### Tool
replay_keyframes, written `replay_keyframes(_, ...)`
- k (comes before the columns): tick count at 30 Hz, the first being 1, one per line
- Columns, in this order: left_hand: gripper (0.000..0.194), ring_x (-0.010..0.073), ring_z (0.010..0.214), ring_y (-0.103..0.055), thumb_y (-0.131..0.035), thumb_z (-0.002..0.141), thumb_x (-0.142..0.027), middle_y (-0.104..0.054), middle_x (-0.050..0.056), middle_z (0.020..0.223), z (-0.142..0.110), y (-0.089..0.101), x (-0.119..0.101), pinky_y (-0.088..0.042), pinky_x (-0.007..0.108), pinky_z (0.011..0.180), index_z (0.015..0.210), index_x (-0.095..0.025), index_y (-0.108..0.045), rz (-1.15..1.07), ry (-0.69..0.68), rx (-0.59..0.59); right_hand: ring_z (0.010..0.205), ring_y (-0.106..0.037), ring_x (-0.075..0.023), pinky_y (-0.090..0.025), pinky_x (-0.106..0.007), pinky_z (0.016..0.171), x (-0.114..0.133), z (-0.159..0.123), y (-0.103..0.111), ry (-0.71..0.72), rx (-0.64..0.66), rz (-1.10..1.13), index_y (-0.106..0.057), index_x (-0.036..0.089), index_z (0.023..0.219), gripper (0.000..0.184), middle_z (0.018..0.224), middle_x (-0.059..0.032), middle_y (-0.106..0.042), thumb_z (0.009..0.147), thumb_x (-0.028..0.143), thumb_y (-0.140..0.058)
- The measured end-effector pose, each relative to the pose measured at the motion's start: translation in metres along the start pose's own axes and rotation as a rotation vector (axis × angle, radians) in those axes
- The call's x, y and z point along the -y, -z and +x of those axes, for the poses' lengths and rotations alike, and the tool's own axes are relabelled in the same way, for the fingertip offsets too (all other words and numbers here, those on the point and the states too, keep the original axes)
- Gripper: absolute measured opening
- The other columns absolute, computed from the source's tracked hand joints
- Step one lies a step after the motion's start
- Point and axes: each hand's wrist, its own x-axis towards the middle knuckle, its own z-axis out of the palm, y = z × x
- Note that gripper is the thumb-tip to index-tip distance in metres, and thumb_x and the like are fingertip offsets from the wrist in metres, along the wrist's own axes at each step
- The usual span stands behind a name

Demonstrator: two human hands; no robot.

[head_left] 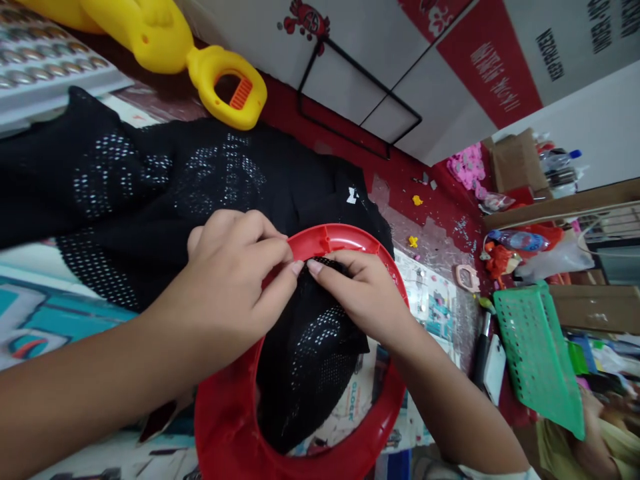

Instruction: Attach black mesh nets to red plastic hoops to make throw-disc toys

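1. Cloth, black and dotted with small holes (290,173), stretches from the left edge across the work surface to a red ring (230,413); part of it shows inside the ring's opening. Whether it passes under the rim or through the opening I cannot tell.
2. The left hand (240,267) reaches over the ring's upper-left rim, its fingers curled, thumb and forefinger closed on a gathered edge of the cloth.
3. The right hand (373,300) crosses the ring's right rim and pinches the same edge between thumb and forefinger, the two thumb tips near each other.
4. A small white mark (353,195) sits on the cloth, beyond the ring's top.
5. Printed sheets (100,313), partly turquoise, lie beneath the cloth and the ring.
6. At the upper left, a yellow toy (160,33) with a looped end lies by the cloth, near a white tray (65,93) of round brownish pieces.
7. Beyond stands a white and red carton (380,40), with a black wire frame (350,64) in front.
8. To the right, a green basket (535,353) is tilted in view; a co-worker's yellow sleeve (617,447) shows at the lower right.
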Motion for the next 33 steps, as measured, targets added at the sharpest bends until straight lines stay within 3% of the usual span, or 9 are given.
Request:
replay_keyframes(13,0.032,0.0294,0.090,-0.044,-0.036,0.089,-0.027,-0.055,0.009,0.088,0.001,-0.002,-0.004,-0.036,0.045,0.068,0.074,-0.020,-0.063,0.076,0.023,0.014,0.059,-0.051,-0.0090,-0.038,-0.020,0.053,0.002,-0.005,-0.001,0.059,-0.087,-0.316,-0.065,0.016,0.075,0.019,0.067,0.0020,-0.061,0.085,0.027,-0.056)
replay_keyframes(20,0.031,0.0310,0.090,-0.045,-0.037,0.087,-0.027,-0.057,0.010,0.090,0.002,-0.003,-0.003,-0.038,0.046,0.068,0.071,-0.019,-0.062,0.146,0.045,0.034,0.055,-0.046,-0.0077,-0.033,-0.021,0.052,0.002,-0.008,-0.004,0.164,-0.158,-0.521,-0.061,0.016,0.066,0.021,0.060,0.0030,-0.056,0.085,0.026,-0.057)
replay_keyframes(25,0.026,0.0328,0.094,-0.047,-0.039,0.087,-0.027,-0.057,0.011,0.094,0.000,-0.003,-0.001,-0.041,0.050,0.070,0.076,-0.019,-0.061,0.169,-0.005,0.042,0.062,-0.055,-0.0103,-0.040,-0.022,0.057,-0.002,-0.010,-0.001,0.112,-0.191,-0.386,-0.065,0.017,0.079,0.011,0.073,0.0011,-0.065,0.082,0.027,-0.060)
replay_keyframes(28,0.022,0.0357,0.102,-0.047,-0.039,0.088,-0.024,-0.058,0.014,0.105,-0.002,-0.003,-0.001,-0.042,0.053,0.077,0.090,-0.016,-0.060,0.140,-0.055,0.013,0.073,-0.060,-0.0122,-0.045,-0.023,0.065,-0.005,-0.014,0.006,0.116,-0.241,-0.271,-0.066,0.018,0.083,0.011,0.081,0.0001,-0.068,0.082,0.028,-0.061)
replay_keyframes(33,0.027,0.0398,0.125,-0.035,-0.041,0.089,-0.021,-0.054,0.012,0.127,-0.004,-0.005,0.001,-0.036,0.059,0.093,0.111,-0.017,-0.057,0.104,-0.196,-0.010,0.072,-0.061,-0.0121,-0.044,-0.023,0.065,-0.007,-0.016,0.014,0.136,-0.283,-0.319,-0.069,0.018,0.082,0.015,0.079,0.0004,-0.070,0.085,0.028,-0.058)
